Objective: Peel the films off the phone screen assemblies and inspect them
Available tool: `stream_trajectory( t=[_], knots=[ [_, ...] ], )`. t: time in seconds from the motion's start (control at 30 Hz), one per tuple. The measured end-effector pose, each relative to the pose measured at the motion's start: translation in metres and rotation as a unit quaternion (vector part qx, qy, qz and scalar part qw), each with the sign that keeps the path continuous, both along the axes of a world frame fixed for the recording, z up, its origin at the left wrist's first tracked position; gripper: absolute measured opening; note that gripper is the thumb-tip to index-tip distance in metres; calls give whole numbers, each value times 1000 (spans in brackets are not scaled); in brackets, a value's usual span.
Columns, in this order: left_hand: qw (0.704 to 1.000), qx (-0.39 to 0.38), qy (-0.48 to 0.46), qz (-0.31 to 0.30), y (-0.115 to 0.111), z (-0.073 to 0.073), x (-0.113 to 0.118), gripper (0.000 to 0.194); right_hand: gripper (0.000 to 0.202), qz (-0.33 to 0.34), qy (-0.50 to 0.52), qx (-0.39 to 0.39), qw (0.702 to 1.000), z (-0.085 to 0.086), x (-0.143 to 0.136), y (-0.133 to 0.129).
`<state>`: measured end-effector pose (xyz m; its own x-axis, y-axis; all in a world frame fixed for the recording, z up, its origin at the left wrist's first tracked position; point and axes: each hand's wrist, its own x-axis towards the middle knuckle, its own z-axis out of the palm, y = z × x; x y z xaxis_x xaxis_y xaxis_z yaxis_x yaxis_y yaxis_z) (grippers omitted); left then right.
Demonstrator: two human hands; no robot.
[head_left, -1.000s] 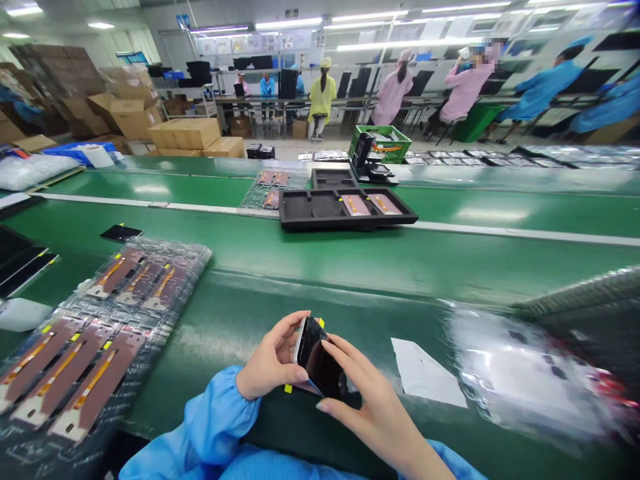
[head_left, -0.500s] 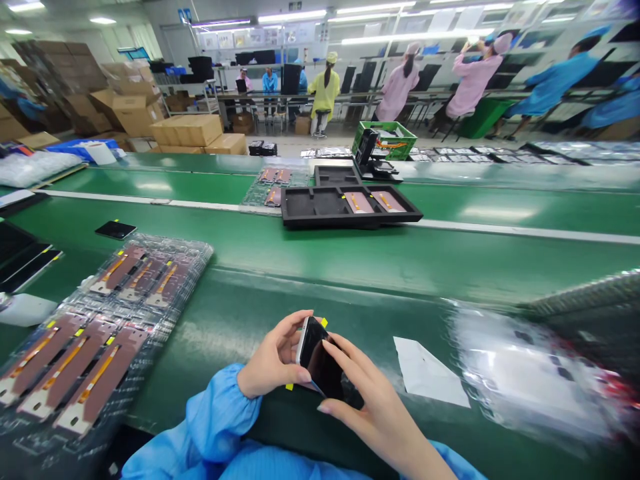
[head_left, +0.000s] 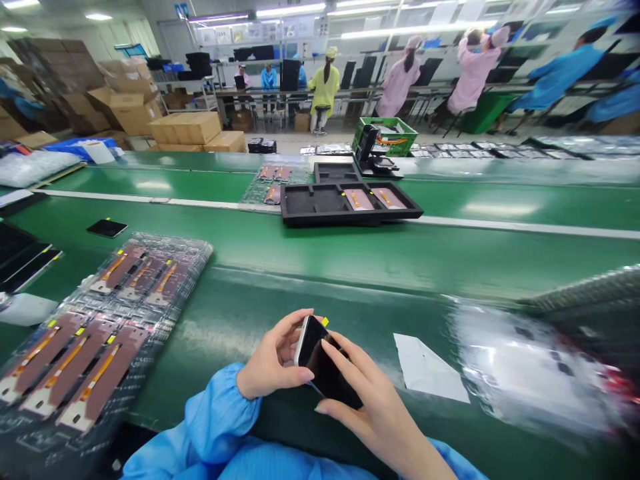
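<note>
Left grip: the phone (head_left: pixel 333 373) is clasped at its upper left end by the left hand (head_left: pixel 270 360), with the thumb laid at the near edge and the fingers curled behind.
Right grip: the same phone is held across its width by the right hand (head_left: pixel 369 388), fingertips rested on the dark screen, thumb set at the near edge.
Phone: it is held between both hands, touching each, tilted, with the screen turned upward; a pale side edge is shown by the left hand.
Yellow tab (head_left: pixel 325 321): seen just beside the phone's far edge.
Surface below: the hands are held over the green table (head_left: pixel 240 307).
Right side: a white sheet (head_left: pixel 431 369) is laid near the right hand; clear plastic (head_left: pixel 530 373) is blurred farther out.
Left side: six brown panels (head_left: pixel 103 380) are carried in a clear tray (head_left: pixel 196 257).
Ahead: two pinkish panels (head_left: pixel 358 199) are held in a black tray (head_left: pixel 320 218), well apart from the hands.
Background: a co-worker in yellow (head_left: pixel 325 85) is seen beyond a green crate (head_left: pixel 404 141).
</note>
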<state>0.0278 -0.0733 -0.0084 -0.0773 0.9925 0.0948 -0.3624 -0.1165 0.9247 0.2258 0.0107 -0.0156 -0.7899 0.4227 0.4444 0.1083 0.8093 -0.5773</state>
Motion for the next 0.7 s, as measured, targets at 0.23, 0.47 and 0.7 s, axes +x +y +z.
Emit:
stream_trajectory(
  t=[0.23,0.47,0.7],
  knots=[
    [1000,4,21,14,-2,2,2,78,59,6,4,19,1000,3,0,-2],
    [999,5,33,16,-5,5,2,76,63,13,1,20,1000,5,0,-3],
    [999,29,32,-2,-7,8,0,75,63,20,13,27,999,11,-1,-6]
  ],
)
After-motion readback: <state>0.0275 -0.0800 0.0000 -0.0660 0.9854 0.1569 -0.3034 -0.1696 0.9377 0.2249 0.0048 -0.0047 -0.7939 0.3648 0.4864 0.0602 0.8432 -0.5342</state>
